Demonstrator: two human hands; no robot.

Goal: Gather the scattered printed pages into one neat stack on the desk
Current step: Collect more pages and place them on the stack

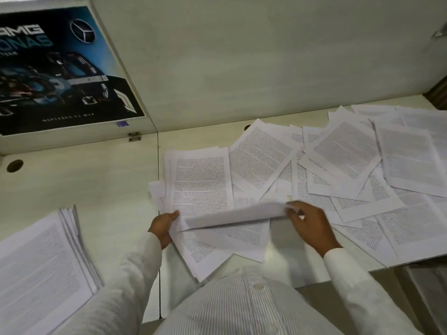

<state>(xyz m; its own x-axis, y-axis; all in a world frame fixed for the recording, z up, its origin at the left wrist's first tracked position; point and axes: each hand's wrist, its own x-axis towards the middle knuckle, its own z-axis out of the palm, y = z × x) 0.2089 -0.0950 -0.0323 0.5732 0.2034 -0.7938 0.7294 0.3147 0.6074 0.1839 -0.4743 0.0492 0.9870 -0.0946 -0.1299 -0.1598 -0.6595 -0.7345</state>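
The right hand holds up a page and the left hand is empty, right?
No. The left hand isn't empty: it grips the edge of a bundle of pages, as the head view shows. The right hand does hold up a page.
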